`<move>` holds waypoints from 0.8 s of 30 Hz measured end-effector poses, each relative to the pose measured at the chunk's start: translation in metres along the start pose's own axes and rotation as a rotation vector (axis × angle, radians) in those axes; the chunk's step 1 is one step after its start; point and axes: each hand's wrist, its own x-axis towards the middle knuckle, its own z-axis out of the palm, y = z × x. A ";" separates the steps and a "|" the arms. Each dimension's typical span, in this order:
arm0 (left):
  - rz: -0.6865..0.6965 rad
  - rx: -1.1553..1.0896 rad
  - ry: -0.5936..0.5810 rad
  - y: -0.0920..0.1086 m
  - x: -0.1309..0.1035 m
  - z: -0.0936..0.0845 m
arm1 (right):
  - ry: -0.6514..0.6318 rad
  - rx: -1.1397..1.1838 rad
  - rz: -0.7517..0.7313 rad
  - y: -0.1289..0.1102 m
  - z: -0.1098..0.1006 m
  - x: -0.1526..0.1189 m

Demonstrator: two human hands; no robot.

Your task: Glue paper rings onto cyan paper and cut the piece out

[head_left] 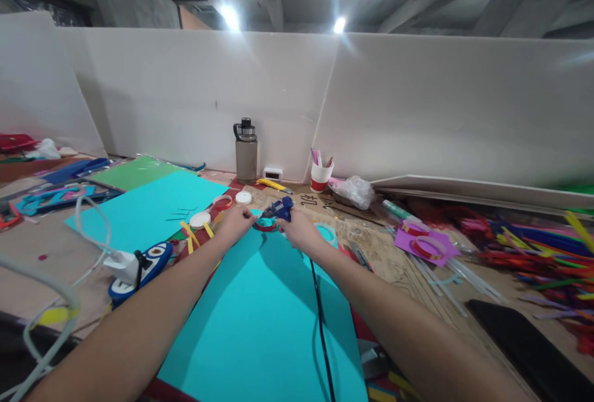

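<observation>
My right hand (297, 227) is wrapped round a blue glue gun (281, 208), whose nozzle points left. A black cord (318, 303) runs from under that hand down across a large turquoise sheet (269, 315). Below the nozzle, at the far end of the sheet, sits a red ring (266, 225) with turquoise inside it. My left hand (237, 222) is just left of the ring, its fingers closed together; what they pinch, if anything, is too small to make out. Close to my left hand lie a white round lid (200, 221) and yellow strips (190, 236).
Behind stand a bottle (246, 153), a small white device (272, 174), a yellow cutter (273, 185) and a cup of pens (321, 175). A power strip (143, 269) lies left. Purple paper (427, 244) with red rings, colourful strips (547, 247) and a black phone-like slab (529, 343) lie right.
</observation>
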 end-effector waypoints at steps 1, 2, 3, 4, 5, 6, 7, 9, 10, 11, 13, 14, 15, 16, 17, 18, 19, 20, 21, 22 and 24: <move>-0.008 0.003 0.000 0.000 0.000 0.000 | -0.006 0.005 -0.007 -0.001 0.001 0.001; -0.014 0.005 -0.001 0.001 0.000 0.000 | -0.011 0.010 -0.015 -0.003 0.002 0.001; -0.017 0.005 -0.003 0.001 0.000 0.000 | -0.014 0.014 -0.021 -0.004 0.004 0.002; -0.017 0.004 -0.006 0.001 0.001 0.000 | -0.015 0.018 -0.022 -0.005 0.005 0.002; -0.016 0.003 -0.008 0.001 0.001 0.000 | -0.017 0.022 -0.022 -0.005 0.006 0.002; -0.012 0.003 -0.009 0.001 0.001 0.000 | -0.019 0.025 -0.021 -0.006 0.007 0.002; -0.008 0.002 -0.011 0.000 0.001 0.000 | -0.021 0.029 -0.018 -0.006 0.007 0.002; 0.002 0.000 -0.013 -0.001 0.003 0.001 | -0.031 0.037 -0.011 -0.006 0.007 0.001; 0.007 -0.002 -0.015 -0.002 0.003 0.001 | -0.039 0.043 -0.009 -0.006 0.007 0.001; 0.011 -0.004 -0.016 -0.003 0.004 0.002 | -0.047 0.048 -0.007 -0.005 0.007 0.000; 0.017 -0.009 -0.017 -0.004 0.005 0.003 | -0.060 0.055 -0.004 -0.005 0.007 0.000; 0.018 -0.011 -0.017 -0.005 0.005 0.004 | -0.064 0.056 0.000 -0.004 0.007 0.000; 0.019 -0.013 -0.017 -0.005 0.005 0.005 | -0.067 0.056 0.004 -0.004 0.006 0.000; 0.020 -0.014 -0.017 -0.006 0.005 0.005 | -0.070 0.056 0.009 -0.003 0.006 0.000; 0.020 -0.015 -0.017 -0.006 0.005 0.005 | -0.074 0.055 0.013 -0.002 0.005 0.000; 0.020 -0.016 -0.018 -0.005 0.005 0.005 | -0.079 0.055 0.015 -0.002 0.004 0.000; 0.020 -0.016 -0.019 -0.005 0.005 0.004 | -0.085 0.055 0.016 -0.001 0.003 0.001; 0.018 -0.017 -0.020 -0.004 0.005 0.003 | -0.091 0.058 0.014 -0.001 0.002 0.001; 0.016 -0.016 -0.023 -0.003 0.004 0.003 | -0.097 0.061 0.012 -0.001 0.001 0.001; 0.012 -0.016 -0.025 -0.002 0.004 0.002 | -0.102 0.064 0.009 -0.001 0.001 0.001; 0.006 -0.015 -0.031 0.000 0.003 0.001 | -0.105 0.068 0.003 -0.001 0.001 0.003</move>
